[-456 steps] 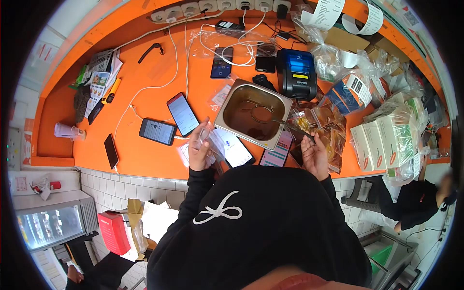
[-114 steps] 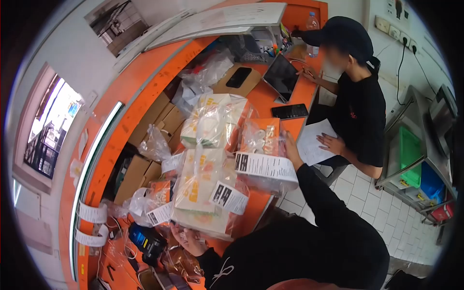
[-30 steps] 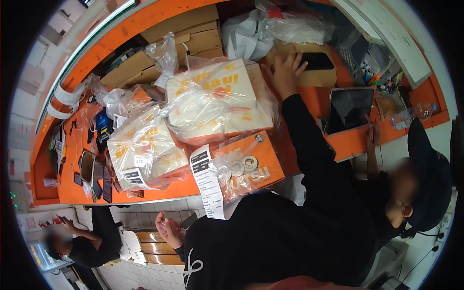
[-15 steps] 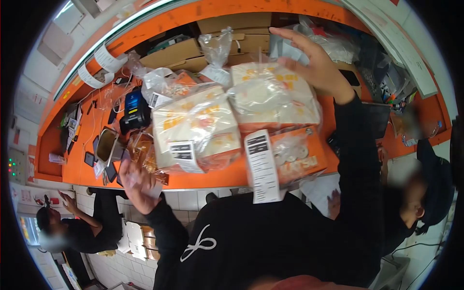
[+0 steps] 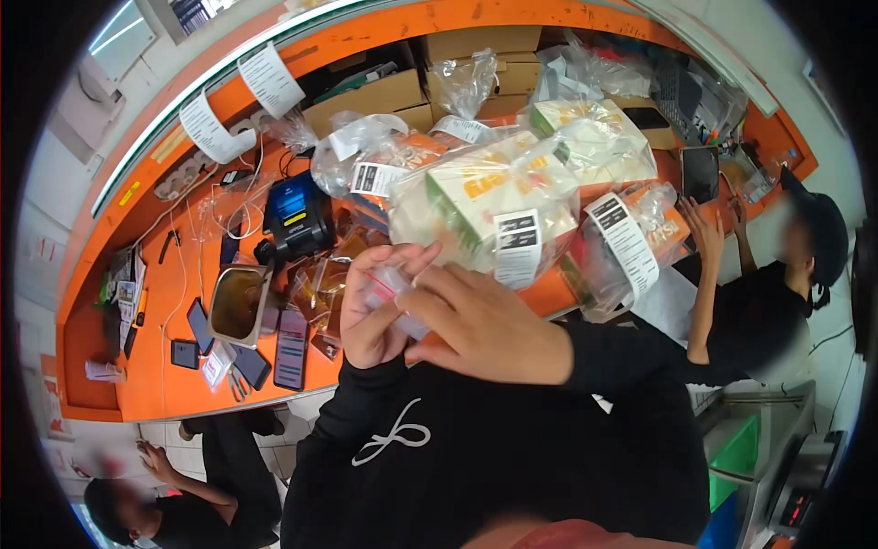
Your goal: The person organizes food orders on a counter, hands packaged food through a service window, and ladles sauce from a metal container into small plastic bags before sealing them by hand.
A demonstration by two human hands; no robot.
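Note:
My left hand [image 5: 368, 316] is closed around a small clear plastic bag [image 5: 389, 291] with a red stripe, palm up in front of my chest. The fingers of my right hand [image 5: 489, 325] are bent over the same bag, pinching at it and hiding part of it. Just beyond my hands stands a white, green and orange box [image 5: 489, 188] wrapped in a clear plastic bag, with a printed label [image 5: 519, 249] on its front. Right of it lies an orange box in plastic [image 5: 663, 215] with a long printed receipt [image 5: 624, 242].
Another bagged box [image 5: 594, 137] stands behind. To the left are a black label printer [image 5: 300, 215], a metal container [image 5: 240, 306] and several phones, one lit [image 5: 291, 348]. One co-worker [image 5: 759, 311] touches a tablet [image 5: 701, 174] at right; another person [image 5: 174, 494] is at lower left.
My right hand has come down from above the boxes to meet my left hand at the small bag. The view has shifted, so the boxes appear farther right.

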